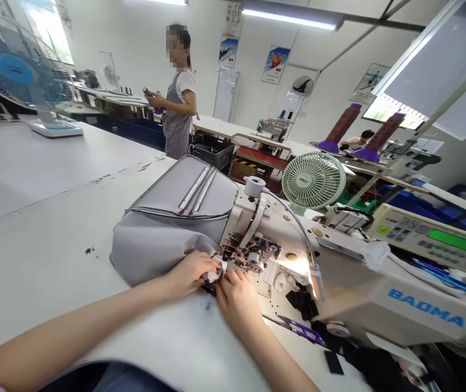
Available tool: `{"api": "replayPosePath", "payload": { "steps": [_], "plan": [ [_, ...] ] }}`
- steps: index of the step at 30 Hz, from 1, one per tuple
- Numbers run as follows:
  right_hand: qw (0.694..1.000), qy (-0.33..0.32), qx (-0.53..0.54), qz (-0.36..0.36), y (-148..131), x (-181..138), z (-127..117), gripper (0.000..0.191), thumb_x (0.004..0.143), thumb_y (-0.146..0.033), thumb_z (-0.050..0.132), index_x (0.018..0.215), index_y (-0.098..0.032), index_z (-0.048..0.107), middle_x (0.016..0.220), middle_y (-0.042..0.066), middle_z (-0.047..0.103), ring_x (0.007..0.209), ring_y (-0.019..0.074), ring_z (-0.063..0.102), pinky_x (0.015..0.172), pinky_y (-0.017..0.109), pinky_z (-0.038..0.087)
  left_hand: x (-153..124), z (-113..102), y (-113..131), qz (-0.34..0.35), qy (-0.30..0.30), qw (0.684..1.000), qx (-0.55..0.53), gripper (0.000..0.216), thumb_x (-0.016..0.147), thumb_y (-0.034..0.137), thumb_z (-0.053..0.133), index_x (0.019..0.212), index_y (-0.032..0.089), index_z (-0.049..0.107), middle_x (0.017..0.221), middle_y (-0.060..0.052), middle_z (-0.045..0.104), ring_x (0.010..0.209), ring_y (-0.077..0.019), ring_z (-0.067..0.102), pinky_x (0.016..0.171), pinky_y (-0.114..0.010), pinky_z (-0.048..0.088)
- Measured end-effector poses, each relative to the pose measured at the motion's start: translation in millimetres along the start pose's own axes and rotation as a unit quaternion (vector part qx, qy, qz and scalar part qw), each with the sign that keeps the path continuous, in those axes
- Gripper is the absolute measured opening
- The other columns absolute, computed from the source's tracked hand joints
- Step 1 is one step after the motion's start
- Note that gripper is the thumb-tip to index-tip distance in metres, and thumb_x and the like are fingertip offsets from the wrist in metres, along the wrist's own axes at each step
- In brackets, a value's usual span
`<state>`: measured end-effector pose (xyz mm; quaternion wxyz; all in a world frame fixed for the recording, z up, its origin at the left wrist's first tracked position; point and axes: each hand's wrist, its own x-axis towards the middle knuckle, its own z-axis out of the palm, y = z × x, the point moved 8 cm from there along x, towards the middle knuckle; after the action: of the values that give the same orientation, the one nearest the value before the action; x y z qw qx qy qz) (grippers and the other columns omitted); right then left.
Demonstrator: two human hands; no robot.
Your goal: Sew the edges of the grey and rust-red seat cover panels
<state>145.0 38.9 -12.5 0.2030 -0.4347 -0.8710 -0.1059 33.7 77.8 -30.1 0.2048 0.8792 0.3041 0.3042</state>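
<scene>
Wide view from your head, looking forward and down over a white desk (53, 261). Its near edge curves in front of your lap, just below your forearms. The most open room is on your left, where the desk top runs bare apart from a few dark specks, back to a large blue fan (16, 68) standing far to the left. On your right the room is tight: the body of a sewing machine (363, 305) fills that side, with a bent lamp (317, 283) reaching down, and black scraps (304, 302) and purple-handled snips (304, 329) lying just beside your right forearm. Beyond the machine stand a pale green fan (313, 179) and a control panel (433, 234) with a lit green screen. A grey bag (143, 247) lies on the desk at the centre, ahead of your hands and slightly left, its far panel crossed by two pale strips and its right side against the machine's head. Your left hand (194, 272) is curled at the bag's near right corner, thumb and fingers closed on a bunched edge. Your right hand (239, 296) sits close beside it, fingers bent, fingertips at that same edge near the needle area; you cannot tell whether it pinches or only presses. Well beyond the desk, a person (179, 103) in a checked apron stands holding something.
</scene>
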Motion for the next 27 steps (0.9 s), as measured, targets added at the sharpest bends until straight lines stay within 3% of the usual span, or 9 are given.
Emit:
{"api": "replayPosePath", "payload": {
  "steps": [6, 20, 27],
  "plan": [
    [1.000, 0.003, 0.012, -0.005, -0.4, 0.7, -0.9, 0.017, 0.090, -0.016, 0.058, 0.076, -0.019, 0.066, 0.079, 0.004, 0.061, 0.075, 0.0198, 0.054, 0.069, 0.033, 0.040, 0.2, -4.7, 3.7, -0.004, -0.008, 1.000, 0.021, 0.030, 0.096, 0.040, 0.046, 0.099, 0.018, 0.065, 0.116, -0.008, 0.070, 0.105, -0.0255, 0.061, 0.094, -0.039, 0.041],
    [1.000, -0.006, 0.021, -0.007, 2.8, 0.4, 5.6, 0.022, 0.094, -0.015, 0.053, 0.075, -0.018, 0.062, 0.080, 0.005, 0.058, 0.075, 0.0207, 0.053, 0.070, 0.035, 0.041, 5.2, -3.4, 3.7, -0.019, -0.045, 0.996, 0.072, 0.017, 0.091, 0.033, 0.061, 0.099, 0.018, 0.065, 0.102, -0.006, 0.071, 0.094, -0.0236, 0.058, 0.082, -0.036, 0.040],
    [0.999, 0.000, 0.028, -0.016, 4.4, -0.4, 8.2, 0.023, 0.096, -0.016, 0.050, 0.076, -0.018, 0.061, 0.080, 0.005, 0.057, 0.075, 0.0200, 0.052, 0.069, 0.033, 0.040, 4.8, -1.2, 0.3, -0.014, -0.042, 0.996, 0.079, 0.018, 0.094, 0.034, 0.056, 0.097, 0.018, 0.065, 0.098, -0.007, 0.070, 0.093, -0.0234, 0.058, 0.082, -0.035, 0.040]
  ]
}}
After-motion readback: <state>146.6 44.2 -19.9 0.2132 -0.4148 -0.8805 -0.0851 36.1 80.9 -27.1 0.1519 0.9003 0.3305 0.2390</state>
